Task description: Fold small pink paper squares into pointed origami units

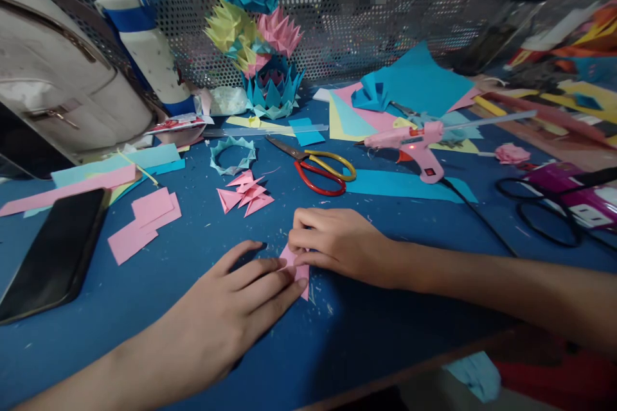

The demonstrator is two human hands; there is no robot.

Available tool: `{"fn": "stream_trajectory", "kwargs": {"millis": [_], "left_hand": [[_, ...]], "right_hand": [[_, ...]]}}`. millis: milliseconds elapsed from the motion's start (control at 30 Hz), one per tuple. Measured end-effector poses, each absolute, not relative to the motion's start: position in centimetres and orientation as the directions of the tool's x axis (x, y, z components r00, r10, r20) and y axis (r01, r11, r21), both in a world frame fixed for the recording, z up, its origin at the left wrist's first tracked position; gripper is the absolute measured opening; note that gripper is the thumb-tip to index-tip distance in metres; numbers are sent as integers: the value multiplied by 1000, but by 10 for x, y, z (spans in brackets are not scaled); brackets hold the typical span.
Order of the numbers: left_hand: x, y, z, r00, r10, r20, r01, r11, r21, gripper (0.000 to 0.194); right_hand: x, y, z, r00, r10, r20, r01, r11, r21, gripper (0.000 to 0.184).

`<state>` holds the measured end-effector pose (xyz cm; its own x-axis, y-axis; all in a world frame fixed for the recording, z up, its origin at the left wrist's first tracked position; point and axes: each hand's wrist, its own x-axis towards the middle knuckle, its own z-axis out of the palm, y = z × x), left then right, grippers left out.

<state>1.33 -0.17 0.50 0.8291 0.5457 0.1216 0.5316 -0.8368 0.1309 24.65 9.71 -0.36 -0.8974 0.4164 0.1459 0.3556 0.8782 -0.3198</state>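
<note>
A small piece of pink paper (304, 288) lies on the blue table, partly covered by fingers; it looks folded to a point at its lower end. My left hand (241, 298) is stretched out flat, its fingertips pressing the paper from the left. From the right, my right hand (340, 245) has curled fingers pinching the paper's upper part. Just beyond my hands sit several folded pink paper triangles (245, 194). A light blue folded paper ring (212, 157) is behind them, and scissors (321, 170) with red and yellow handles lie open to its right.
Pink paper rectangles (137, 231) and a phone (58, 250) lie at left. A pink glue gun (409, 141) with a black cord stands at right over a blue strip (385, 185). Behind are a bottle (149, 51), a bag (62, 70) and folded paper flowers (279, 32).
</note>
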Motion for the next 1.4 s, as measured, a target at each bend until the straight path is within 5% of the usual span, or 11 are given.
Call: {"fn": "stream_trajectory", "kwargs": {"millis": [433, 700, 1400], "left_hand": [[11, -2, 1, 817, 526, 235, 510, -850, 128, 44], [14, -5, -2, 807, 531, 259, 536, -842, 57, 44], [11, -5, -2, 814, 542, 207, 529, -840, 119, 47]], "right_hand": [[261, 121, 7, -954, 278, 116, 108, 676, -728, 16], [256, 110, 5, -922, 379, 75, 226, 687, -691, 18], [254, 99, -1, -903, 418, 98, 298, 773, -560, 41]]}}
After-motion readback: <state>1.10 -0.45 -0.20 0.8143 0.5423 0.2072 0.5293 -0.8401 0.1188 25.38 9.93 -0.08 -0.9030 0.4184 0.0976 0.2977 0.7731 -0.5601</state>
